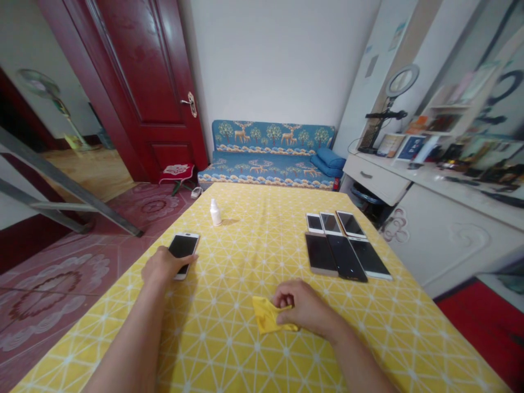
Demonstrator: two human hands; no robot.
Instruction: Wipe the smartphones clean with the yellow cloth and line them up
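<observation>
On the left of the table, my left hand grips a white-framed smartphone by its sides, the thumb on its right edge. The phone's dark screen faces up. Nearer to me and right of the middle, my right hand has its fingers closed on a small yellow cloth, which lies at the tabletop. Beyond the phone stands a small white bottle, upright and touched by neither hand. Several other smartphones lie screen up in two rows at the right, apart from my right hand.
A yellow patterned tablecloth covers the table. Behind it is a blue sofa. A red door and a small stool are at the left. Along the right runs a white dresser crowded with things.
</observation>
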